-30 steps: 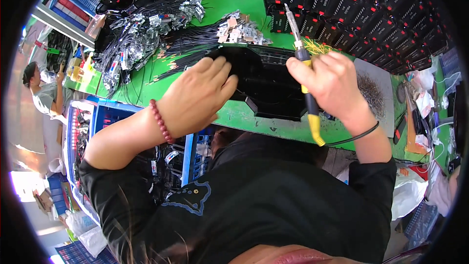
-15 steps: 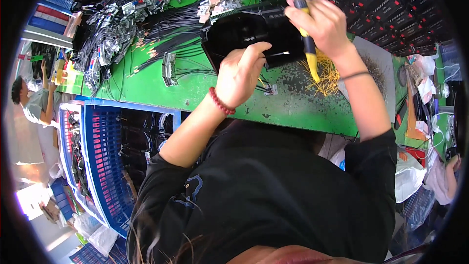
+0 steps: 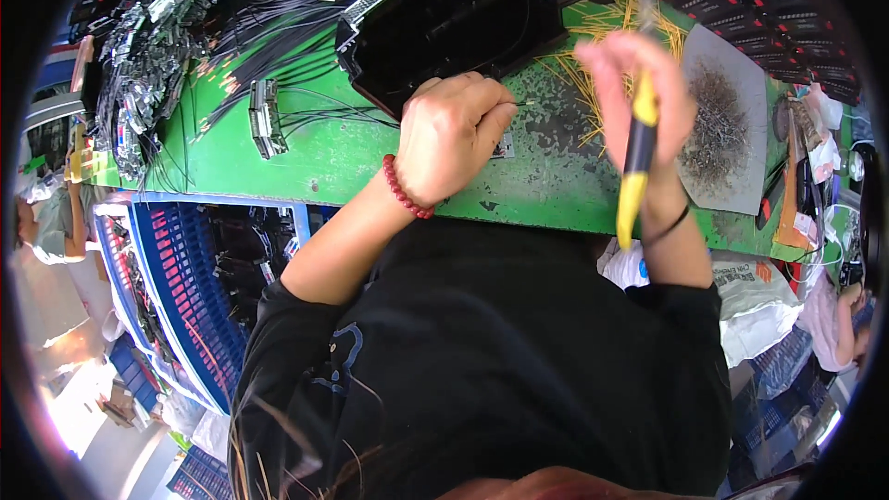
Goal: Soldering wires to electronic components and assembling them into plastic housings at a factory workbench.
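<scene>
My left hand (image 3: 456, 134), with a red bead bracelet at its wrist, is closed in a pinch in front of an open black plastic housing (image 3: 375, 69). A thin black cable end (image 3: 526, 104) sticks out past its fingertips. Thin cables run toward this hand from a small metal-and-black bracket (image 3: 267, 118) on the green table (image 3: 315, 167). My right hand (image 3: 671, 106) is closed round a tool with a yellow and black handle (image 3: 639, 143), its blurred metal shaft pointing away from me. This hand hovers right of the housing, over the table.
Yellow thin sticks or wires (image 3: 593, 83) lie beside a pale sheet (image 3: 727, 167) strewn with brown bits. Bundles of black cables with metal parts (image 3: 139, 83) cover the far left. Printed black boxes (image 3: 787, 28) fill the far right. A blue crate (image 3: 181, 268) stands below the table's left side.
My right hand has come back toward me and right with the tool, away from the housing. My left hand has closed further. The whole view has shifted slightly.
</scene>
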`<action>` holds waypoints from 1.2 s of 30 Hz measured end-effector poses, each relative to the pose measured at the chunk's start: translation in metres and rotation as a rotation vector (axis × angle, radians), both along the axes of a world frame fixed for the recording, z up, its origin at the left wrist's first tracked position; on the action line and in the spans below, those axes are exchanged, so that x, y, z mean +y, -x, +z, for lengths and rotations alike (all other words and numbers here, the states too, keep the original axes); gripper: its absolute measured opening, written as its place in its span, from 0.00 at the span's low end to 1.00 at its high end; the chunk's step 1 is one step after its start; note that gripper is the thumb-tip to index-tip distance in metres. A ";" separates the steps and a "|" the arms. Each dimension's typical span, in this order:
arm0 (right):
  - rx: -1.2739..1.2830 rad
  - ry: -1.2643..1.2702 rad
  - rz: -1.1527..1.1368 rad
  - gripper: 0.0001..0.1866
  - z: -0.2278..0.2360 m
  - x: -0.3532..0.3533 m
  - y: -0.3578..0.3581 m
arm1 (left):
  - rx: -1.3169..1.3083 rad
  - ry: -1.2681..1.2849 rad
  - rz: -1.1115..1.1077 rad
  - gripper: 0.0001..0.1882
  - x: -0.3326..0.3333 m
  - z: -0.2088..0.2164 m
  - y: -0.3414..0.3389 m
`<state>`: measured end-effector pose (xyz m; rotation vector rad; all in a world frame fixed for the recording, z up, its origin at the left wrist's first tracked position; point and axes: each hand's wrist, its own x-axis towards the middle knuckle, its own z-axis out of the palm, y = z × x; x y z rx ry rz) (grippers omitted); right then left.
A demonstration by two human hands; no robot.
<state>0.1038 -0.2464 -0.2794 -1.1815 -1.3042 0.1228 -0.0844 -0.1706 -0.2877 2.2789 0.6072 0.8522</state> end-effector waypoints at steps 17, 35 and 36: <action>0.093 0.143 0.030 0.16 -0.031 -0.035 0.040 | 0.044 0.017 0.002 0.05 -0.007 -0.003 -0.001; 0.068 0.153 0.001 0.16 -0.035 -0.030 0.039 | 0.096 -0.050 -0.042 0.05 -0.006 -0.001 0.000; 0.100 0.159 0.003 0.16 -0.035 -0.029 0.040 | 0.095 -0.050 -0.044 0.05 -0.007 -0.001 0.000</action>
